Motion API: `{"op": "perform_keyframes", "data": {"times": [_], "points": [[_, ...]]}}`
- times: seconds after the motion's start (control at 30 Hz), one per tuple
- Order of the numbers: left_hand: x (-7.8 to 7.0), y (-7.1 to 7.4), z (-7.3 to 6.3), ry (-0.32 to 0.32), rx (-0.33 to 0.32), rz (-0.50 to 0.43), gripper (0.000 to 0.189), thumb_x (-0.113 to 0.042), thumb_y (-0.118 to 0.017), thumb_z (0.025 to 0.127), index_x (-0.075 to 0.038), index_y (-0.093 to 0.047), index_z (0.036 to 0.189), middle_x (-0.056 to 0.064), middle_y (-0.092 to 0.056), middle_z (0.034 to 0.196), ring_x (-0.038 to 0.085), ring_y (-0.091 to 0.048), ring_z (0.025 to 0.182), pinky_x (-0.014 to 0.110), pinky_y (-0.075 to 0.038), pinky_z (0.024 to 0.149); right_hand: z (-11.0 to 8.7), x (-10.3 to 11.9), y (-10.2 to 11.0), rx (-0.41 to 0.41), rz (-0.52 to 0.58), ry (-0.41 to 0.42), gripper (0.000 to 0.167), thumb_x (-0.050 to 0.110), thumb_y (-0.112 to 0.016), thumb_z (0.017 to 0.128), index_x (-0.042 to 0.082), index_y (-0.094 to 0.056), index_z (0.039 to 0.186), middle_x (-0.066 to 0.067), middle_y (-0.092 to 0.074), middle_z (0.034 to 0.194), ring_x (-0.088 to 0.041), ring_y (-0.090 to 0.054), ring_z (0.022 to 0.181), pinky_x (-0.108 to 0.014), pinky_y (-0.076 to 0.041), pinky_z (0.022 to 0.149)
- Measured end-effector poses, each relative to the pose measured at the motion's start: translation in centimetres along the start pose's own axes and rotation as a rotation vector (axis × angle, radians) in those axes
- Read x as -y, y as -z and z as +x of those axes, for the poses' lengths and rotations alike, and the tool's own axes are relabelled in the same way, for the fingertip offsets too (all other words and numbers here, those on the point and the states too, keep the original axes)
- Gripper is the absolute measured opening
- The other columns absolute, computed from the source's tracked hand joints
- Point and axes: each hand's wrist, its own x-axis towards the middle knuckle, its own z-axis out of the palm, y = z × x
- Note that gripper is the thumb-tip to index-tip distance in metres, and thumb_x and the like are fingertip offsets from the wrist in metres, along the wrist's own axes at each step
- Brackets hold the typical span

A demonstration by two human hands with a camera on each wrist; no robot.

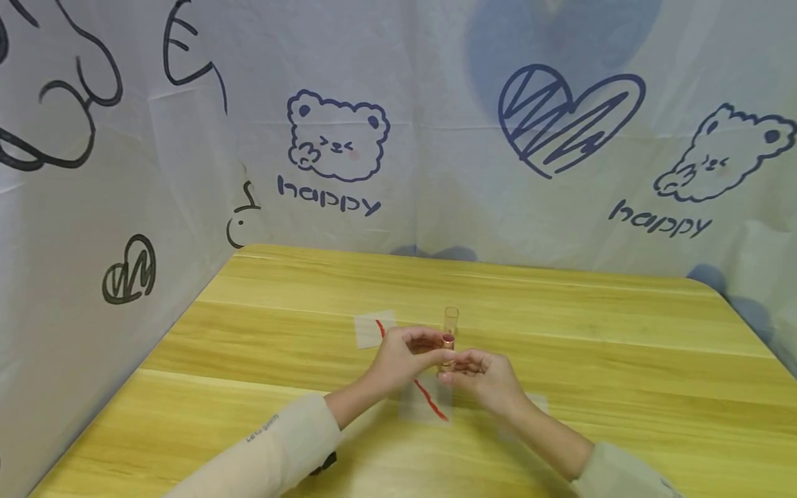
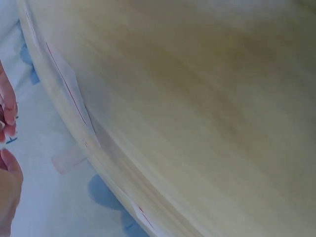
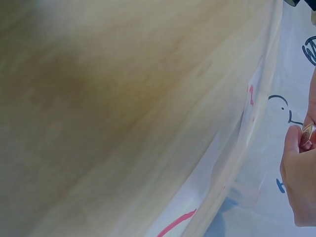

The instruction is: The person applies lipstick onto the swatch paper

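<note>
A lipstick (image 1: 447,341) in a shiny rose-gold tube is held upright between both hands, its dark red top showing. My left hand (image 1: 405,351) pinches the upper tube between thumb and fingers. Lower down, my right hand (image 1: 488,379) grips the base with thumb and curled fingers. Just behind them a clear pinkish cap (image 1: 451,316) stands on the table. Under the hands lies a white paper (image 1: 411,408) bearing a red stroke. In the right wrist view, the tube's round end (image 3: 307,133) shows between the fingers at the right edge.
Another paper (image 1: 367,335) with a red mark lies left of the cap. A third paper (image 1: 538,401) is partly covered by the right forearm. A small black object (image 1: 325,465) peeks out beside the left sleeve. Drawn-on white cloth (image 1: 436,194) hangs behind the wooden table (image 1: 261,318).
</note>
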Motion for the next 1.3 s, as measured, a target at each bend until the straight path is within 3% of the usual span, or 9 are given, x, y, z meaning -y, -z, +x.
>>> {"op": "perform_keyframes", "data": {"times": [0.23,0.53,0.93,1.3], "points": [[0.14,0.31,0.27,0.000,0.080,0.004,0.027,-0.005,-0.065,0.085,0.011,-0.063,0.107,0.026,-0.064,0.110,0.030,-0.065,0.098,0.021,-0.053,0.083,-0.01,-0.23,0.34,0.054,-0.029,0.018,0.040,0.011,-0.068,0.083,-0.013,-0.056,0.113,-0.023,-0.067,0.105,-0.005,-0.066,0.087,-0.022,-0.054,0.082],[-0.05,0.64,0.18,0.007,0.114,-0.010,0.029,-0.006,-0.063,0.087,0.011,-0.062,0.110,0.026,-0.063,0.113,0.032,-0.064,0.101,0.022,-0.053,0.084,0.01,-0.09,0.40,0.096,-0.024,0.024,0.041,0.014,-0.066,0.086,-0.013,-0.056,0.114,-0.024,-0.065,0.108,-0.017,-0.067,0.094,-0.027,-0.054,0.085],[0.01,0.26,0.17,0.050,0.028,-0.006,0.022,-0.004,-0.069,0.081,0.007,-0.067,0.100,0.022,-0.068,0.105,0.023,-0.068,0.090,0.021,-0.055,0.077,0.06,-0.11,0.08,0.027,-0.018,-0.005,0.036,0.009,-0.070,0.081,-0.012,-0.058,0.108,-0.013,-0.068,0.099,-0.009,-0.064,0.085,-0.020,-0.054,0.079],[-0.19,-0.03,0.04,0.045,-0.033,0.002,0.020,-0.003,-0.071,0.079,0.006,-0.069,0.097,0.021,-0.069,0.103,0.027,-0.069,0.089,0.022,-0.056,0.075,0.12,0.02,-0.36,-0.044,-0.009,-0.023,0.032,0.004,-0.071,0.079,-0.011,-0.058,0.103,-0.013,-0.069,0.096,-0.009,-0.065,0.082,-0.019,-0.055,0.076]]}}
